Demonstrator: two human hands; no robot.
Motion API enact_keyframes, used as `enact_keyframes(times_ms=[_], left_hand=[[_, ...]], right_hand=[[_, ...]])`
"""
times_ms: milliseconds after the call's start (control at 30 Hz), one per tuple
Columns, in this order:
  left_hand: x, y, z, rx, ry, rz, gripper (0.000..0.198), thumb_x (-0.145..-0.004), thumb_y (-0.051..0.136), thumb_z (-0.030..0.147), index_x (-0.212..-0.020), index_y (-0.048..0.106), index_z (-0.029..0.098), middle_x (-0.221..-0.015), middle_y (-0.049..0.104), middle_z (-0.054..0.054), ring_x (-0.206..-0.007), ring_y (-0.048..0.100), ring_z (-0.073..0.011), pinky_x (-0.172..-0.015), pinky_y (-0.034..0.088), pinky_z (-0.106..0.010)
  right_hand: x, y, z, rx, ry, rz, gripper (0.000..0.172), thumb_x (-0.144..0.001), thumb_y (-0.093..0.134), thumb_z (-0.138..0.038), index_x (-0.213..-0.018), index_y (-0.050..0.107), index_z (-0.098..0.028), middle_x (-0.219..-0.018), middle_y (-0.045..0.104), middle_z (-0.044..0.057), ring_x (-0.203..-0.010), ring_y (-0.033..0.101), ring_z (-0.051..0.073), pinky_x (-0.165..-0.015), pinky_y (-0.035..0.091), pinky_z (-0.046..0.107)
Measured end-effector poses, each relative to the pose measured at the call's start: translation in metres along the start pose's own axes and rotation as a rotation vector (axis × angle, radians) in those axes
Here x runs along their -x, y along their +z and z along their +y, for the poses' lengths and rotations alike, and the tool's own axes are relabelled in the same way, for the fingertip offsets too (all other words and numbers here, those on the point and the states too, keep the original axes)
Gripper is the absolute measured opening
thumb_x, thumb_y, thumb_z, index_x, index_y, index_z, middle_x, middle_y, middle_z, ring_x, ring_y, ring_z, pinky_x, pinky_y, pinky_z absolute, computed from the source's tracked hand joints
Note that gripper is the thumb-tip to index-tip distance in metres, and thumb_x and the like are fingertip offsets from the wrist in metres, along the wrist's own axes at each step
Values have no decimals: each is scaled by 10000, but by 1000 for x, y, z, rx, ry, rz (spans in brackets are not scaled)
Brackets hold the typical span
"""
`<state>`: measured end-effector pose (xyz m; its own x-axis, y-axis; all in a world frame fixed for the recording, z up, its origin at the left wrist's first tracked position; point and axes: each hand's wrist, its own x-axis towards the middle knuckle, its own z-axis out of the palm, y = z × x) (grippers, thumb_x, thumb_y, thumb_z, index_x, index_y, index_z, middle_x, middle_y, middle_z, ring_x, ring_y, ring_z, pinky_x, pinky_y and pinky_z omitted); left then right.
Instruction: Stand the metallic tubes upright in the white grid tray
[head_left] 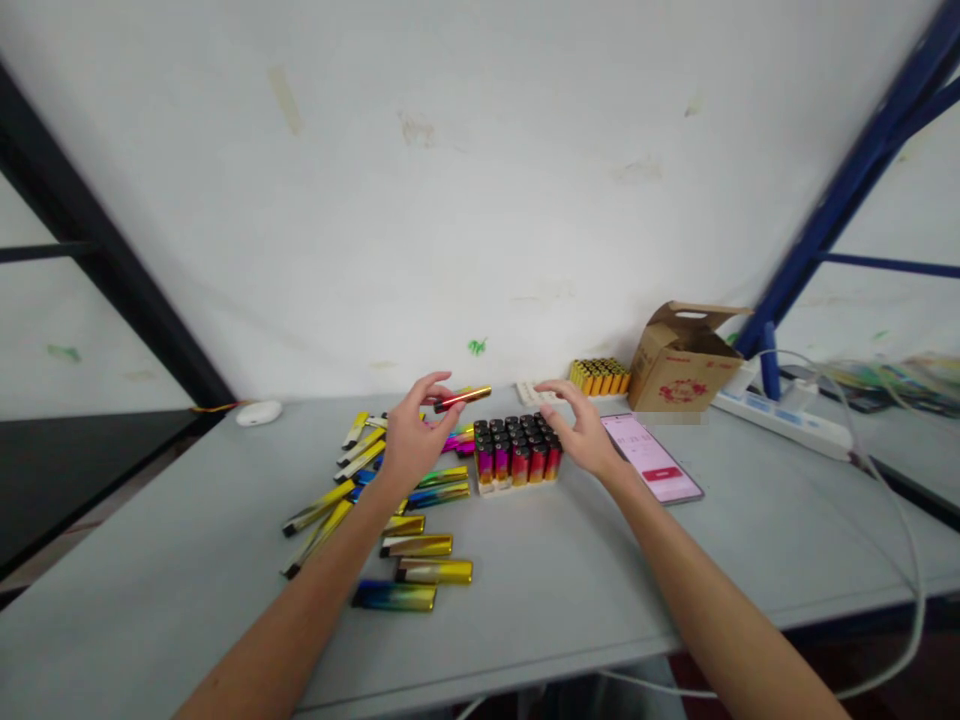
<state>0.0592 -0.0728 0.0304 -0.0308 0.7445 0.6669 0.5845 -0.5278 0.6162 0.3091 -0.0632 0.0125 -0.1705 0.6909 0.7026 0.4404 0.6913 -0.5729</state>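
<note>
My left hand pinches a shiny red-and-gold lighter between thumb and fingers. The lighter lies nearly level above the table, with its dark end to the left. My right hand is curved with thumb and fingers apart, at the right side of a block of upright lighters. Whether it touches them I cannot tell. Those lighters have black tops and purple, red and gold bodies, and stand in rows in a pale tray. Loose metallic lighters in yellow, silver, blue and green lie around and below my left hand, some hidden by it.
A second block of gold lighters stands by the wall, beside an open cardboard box. A lit phone lies right of my right hand. A power strip with white cables is farther right. A white case sits back left.
</note>
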Motion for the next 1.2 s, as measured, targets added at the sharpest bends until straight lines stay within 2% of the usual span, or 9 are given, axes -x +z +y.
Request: enact_keyframes(times_ms=[133, 233, 400, 567, 733, 800, 933, 1033, 1200], left_hand=[[10, 2, 22, -10, 150, -8, 398, -855, 628, 309, -1234, 538, 229, -973, 709, -22, -1002, 652, -220, -951, 499, -382], [18, 6, 32, 15, 236, -24, 418, -859, 648, 306, -1247, 517, 222, -934, 716, -22, -1001, 661, -228, -960, 498, -414], [22, 9, 36, 17, 309, 3, 455, -859, 670, 307, -1272, 495, 229, -973, 720, -29, -998, 668, -219, -951, 508, -408], [19, -1, 11, -78, 234, -163, 641, -820, 691, 417, -1367, 423, 217, -1263, 618, -109, -1148, 603, -263, -980, 494, -436], [30, -7, -15, -265, 178, -519, 901, -736, 716, 560, -1443, 343, 144, -1395, 522, -196, -1276, 505, -354, -1063, 407, -516], [36, -5, -18, -303, 161, -608, 968, -738, 707, 566, -1482, 274, 124, -1421, 498, -214, -1300, 483, -366, -1069, 399, -515], [40, 2, -20, -297, 137, -666, 885, -776, 680, 519, -1471, 308, 115, -1395, 531, -208, -1277, 512, -361, -1052, 423, -503], [38, 3, -25, -321, 181, -717, 811, -764, 686, 549, -1402, 430, 119, -1445, 480, -210, -1327, 459, -364, -1107, 362, -518], [35, 2, -30, -376, 193, -787, 826, -765, 670, 600, -1390, 461, 102, -1472, 451, -204, -1360, 424, -346, -1142, 319, -511]], right_hand=[[2, 8, -28, 179, -207, 49, 300, -864, 594, -273, -1158, 602, -216, -1190, 618, 115, -1151, 544, 259, -1013, 418, 453], [6, 18, -39, 268, -292, 42, 296, -849, 622, -253, -1145, 616, -236, -1130, 659, 88, -1162, 541, 271, -1013, 415, 464], [10, 27, -42, 297, -297, 47, 168, -892, 609, -255, -1051, 657, -237, -932, 697, 61, -976, 598, 246, -877, 464, 411], [10, 23, -36, 135, -163, 74, 100, -897, 574, -229, -987, 618, -222, -951, 646, 62, -931, 580, 226, -848, 451, 387], [4, 24, -21, -276, 177, 284, 100, -854, 573, -276, -912, 512, -222, -870, 565, 9, -839, 567, 181, -809, 455, 341], [1, 24, -16, -504, 319, 311, 127, -837, 572, -318, -871, 489, -229, -823, 550, -14, -803, 582, 170, -776, 460, 328], [-6, 18, -15, -913, 459, 254, 162, -781, 584, -347, -839, 490, -229, -732, 570, -27, -771, 614, 167, -690, 465, 288], [-10, 9, -16, -999, 478, 277, 157, -731, 601, -290, -858, 548, -215, -743, 612, -18, -782, 620, 148, -684, 472, 257], [-10, 3, -13, -1017, 554, 279, 184, -698, 583, -243, -878, 576, -207, -653, 582, -37, -607, 568, 122, -562, 453, 235]])
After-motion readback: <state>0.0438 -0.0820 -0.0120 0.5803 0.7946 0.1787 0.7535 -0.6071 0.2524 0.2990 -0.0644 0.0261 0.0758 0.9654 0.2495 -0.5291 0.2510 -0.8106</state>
